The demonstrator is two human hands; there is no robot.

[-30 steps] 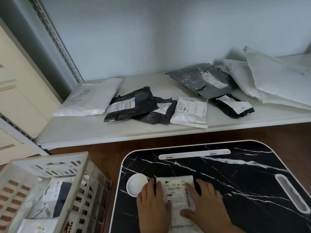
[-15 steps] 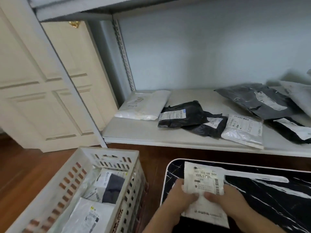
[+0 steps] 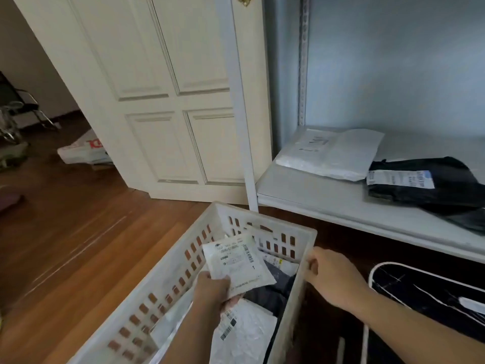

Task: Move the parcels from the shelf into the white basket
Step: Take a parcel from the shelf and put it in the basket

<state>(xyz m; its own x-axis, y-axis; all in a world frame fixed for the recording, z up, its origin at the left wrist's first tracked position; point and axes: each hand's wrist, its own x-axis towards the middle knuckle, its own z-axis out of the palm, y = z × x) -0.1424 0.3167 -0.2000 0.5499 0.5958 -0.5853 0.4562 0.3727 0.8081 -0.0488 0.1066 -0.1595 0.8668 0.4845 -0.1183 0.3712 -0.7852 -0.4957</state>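
Observation:
My left hand (image 3: 213, 290) grips a small white parcel (image 3: 237, 261) with a printed label, held over the inside of the white basket (image 3: 168, 282). My right hand (image 3: 332, 274) holds the basket's right rim with curled fingers. Inside the basket lie a dark parcel (image 3: 273, 287) and a white labelled parcel (image 3: 244, 334). On the white shelf (image 3: 328, 198) at the right rest a white padded parcel (image 3: 330, 152) and a black parcel (image 3: 430, 182) with a white label.
A black marble-pattern table (image 3: 430, 292) with a white edge stands at the lower right. A cream panelled door (image 3: 168, 101) is behind the basket. The shelf post (image 3: 248, 153) meets the basket's far corner. A white bag (image 3: 84, 151) lies on the wooden floor.
The view swung left. My left hand carried the white parcel from the marble table to over the basket, and my right hand let go of it and took the basket's rim.

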